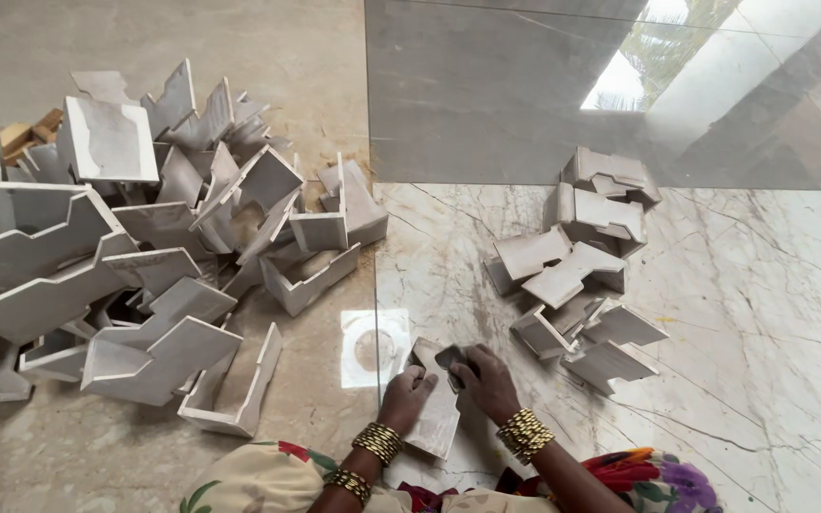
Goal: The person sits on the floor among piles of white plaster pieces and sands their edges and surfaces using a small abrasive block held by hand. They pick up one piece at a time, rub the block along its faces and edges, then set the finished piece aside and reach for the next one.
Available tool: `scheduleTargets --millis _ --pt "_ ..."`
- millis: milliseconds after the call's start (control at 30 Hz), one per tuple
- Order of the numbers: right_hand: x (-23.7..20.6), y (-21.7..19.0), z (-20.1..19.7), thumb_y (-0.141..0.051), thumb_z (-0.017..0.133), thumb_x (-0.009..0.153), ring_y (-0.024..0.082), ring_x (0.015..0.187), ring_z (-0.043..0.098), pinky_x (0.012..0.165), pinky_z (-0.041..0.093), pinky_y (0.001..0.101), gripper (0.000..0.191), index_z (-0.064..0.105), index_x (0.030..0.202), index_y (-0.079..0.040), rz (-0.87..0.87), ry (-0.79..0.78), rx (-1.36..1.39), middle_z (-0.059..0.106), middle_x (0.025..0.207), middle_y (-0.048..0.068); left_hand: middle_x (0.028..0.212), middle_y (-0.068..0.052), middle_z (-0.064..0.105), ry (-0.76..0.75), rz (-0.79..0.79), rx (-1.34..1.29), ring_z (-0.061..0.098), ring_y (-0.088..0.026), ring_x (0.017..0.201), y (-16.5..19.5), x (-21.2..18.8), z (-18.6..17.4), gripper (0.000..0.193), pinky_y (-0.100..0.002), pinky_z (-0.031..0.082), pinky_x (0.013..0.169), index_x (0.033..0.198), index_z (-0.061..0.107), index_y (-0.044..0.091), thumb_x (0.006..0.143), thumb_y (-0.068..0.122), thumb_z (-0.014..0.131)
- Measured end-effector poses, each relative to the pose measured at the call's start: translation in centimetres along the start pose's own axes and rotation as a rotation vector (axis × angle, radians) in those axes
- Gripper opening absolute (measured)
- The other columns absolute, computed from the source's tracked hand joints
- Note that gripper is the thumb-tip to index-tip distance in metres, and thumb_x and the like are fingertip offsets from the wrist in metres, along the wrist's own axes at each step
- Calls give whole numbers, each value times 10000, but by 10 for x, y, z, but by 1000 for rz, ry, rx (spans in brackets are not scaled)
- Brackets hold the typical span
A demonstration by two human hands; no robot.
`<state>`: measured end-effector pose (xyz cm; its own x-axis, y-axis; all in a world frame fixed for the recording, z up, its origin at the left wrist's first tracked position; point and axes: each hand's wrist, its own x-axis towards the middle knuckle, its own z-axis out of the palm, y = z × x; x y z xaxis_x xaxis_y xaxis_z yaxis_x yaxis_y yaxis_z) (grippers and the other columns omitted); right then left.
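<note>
Head view | left hand [407, 394] and right hand [486, 380] both clasp pale grey notched tile piece [434, 418], tilted on marble floor [762, 313]

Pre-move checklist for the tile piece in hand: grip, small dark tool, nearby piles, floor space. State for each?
1. Left hand on the tile piece: ok, gripping its left edge.
2. Right hand pressing the small dark block on the piece: ok.
3. Smaller pile apart from the hands: ok.
4. Big pile stable: cannot tell; pieces lean loosely.
5. Marble floor to the right bare: ok.
</note>
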<state>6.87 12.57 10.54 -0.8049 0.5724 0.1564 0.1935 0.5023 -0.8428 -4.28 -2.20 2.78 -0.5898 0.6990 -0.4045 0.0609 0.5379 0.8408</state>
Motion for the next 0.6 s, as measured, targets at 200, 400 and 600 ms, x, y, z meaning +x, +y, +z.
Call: scheduleTargets --millis 200,400,600 --pt "-10 -14 15 -224 614 977 219 726 694 651 574 354 185 669 1035 -58 -25 -139 -165 677 949 85 1150 -90 719 -69 90 -949 663 -184 1025 -13 11 -4 618 -321 549 907 1282 634 -22 998 526 585" --pt "-15 -14 36 -250 604 1002 210 715 676 627 577 362 186 697 1085 -112 -45 -19 -247 686 946 80 1501 -103 465 -337 84 -1350 492 -252 1339 11 -18 -11 995 -477 432 1110 1613 278 124 894 770 516" --pt "-9 -14 38 -251 639 955 235 692 675 552 555 369 155 686 1034 -127 -386 18 -366 677 908 87 1375 74 477 -187 -289 -1312 531 -268 1215 13 -22 -23 996 -631 434 911 1547 346 293 762 905 312"
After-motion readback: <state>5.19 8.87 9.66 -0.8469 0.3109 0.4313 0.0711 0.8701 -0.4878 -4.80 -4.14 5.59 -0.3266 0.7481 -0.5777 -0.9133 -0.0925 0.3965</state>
